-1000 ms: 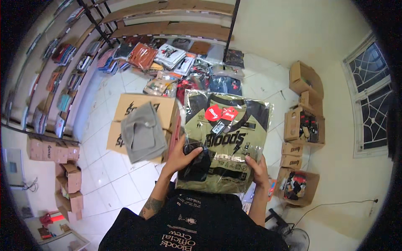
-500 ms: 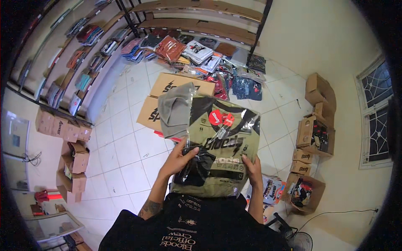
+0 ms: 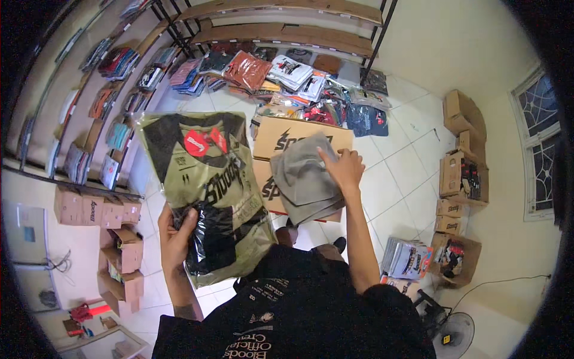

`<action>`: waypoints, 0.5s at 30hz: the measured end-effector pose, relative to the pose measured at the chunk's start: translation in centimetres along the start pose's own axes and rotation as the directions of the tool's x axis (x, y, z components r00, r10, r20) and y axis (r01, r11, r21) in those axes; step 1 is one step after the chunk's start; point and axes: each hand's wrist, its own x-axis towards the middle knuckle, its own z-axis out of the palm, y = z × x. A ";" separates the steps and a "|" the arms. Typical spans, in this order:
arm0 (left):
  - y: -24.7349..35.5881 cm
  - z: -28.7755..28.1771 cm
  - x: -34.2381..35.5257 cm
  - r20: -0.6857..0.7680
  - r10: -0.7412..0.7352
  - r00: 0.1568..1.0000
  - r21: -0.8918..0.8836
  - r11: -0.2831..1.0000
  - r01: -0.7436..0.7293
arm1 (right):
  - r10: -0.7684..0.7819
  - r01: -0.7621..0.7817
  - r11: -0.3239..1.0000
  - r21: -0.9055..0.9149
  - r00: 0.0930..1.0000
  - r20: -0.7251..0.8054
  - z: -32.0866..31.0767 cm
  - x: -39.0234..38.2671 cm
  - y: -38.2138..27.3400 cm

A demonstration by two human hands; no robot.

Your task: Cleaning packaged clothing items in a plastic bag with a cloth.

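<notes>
My left hand (image 3: 175, 234) grips the lower left side of a clear-bagged shirt (image 3: 239, 179), thumb on top. The shirt is olive green with black sleeves, dark lettering and red tags at the collar. My right hand (image 3: 345, 172) is on the right edge of a grey cloth (image 3: 304, 179), its thumb against the fabric and its fingers partly bent. The cloth lies or hangs loosely over two cardboard boxes (image 3: 263, 140); whether it rests on them I cannot tell.
Bagged garments (image 3: 248, 70) lie piled beneath a rack of wooden shelves (image 3: 287, 39). Shelves of folded clothes (image 3: 116, 63) line the left wall. Open cartons (image 3: 463, 173) stand along the right wall. A stack of packages (image 3: 406, 257) and a fan (image 3: 455, 335) are at lower right.
The bagged shirt has moved left and tilted, now in my left hand alone. My right hand has left it and moved up to the grey cloth, which is now farther right over the boxes.
</notes>
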 end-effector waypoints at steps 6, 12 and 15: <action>-1.6 -1.7 5.2 0.019 0.015 1.000 -0.070 0.997 -0.014 | -0.121 0.143 0.967 -0.209 0.986 0.115 3.3 -0.9 -3.4; -2.3 3.3 10.1 0.234 0.011 0.972 -0.138 0.990 0.022 | -0.077 -0.106 0.693 0.713 0.972 0.220 -2.1 -4.6 1.5; -4.1 6.5 12.2 0.365 -0.009 0.931 -0.271 0.956 0.116 | 0.276 -0.282 0.402 0.871 0.944 0.178 -6.8 -7.7 5.8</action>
